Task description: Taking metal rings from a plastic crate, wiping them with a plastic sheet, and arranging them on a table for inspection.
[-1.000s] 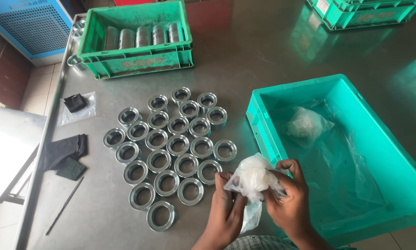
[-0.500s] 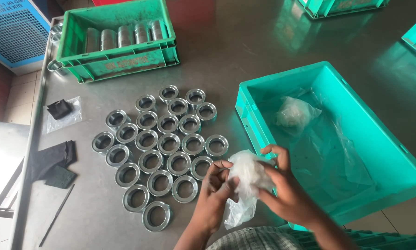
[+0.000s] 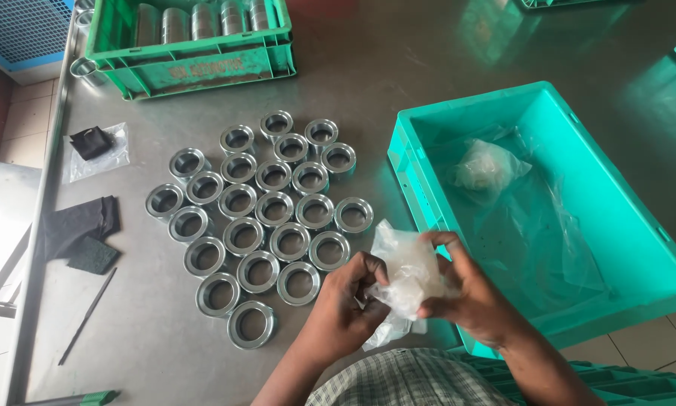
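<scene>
Both hands' grip crumples clear plastic bag [image 3: 407, 272]; round steel rings [image 3: 257, 213] beside.

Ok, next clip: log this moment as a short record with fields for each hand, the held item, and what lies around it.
left hand: left hand grips the plastic bag from the left
right hand: right hand grips the same bag from the right
held item: crumpled clear bag, above the table edge
beside: metal rings laid in rows on the steel table
right of hands: teal crate with a filled bag inside
far: green crate holding metal parts
</scene>
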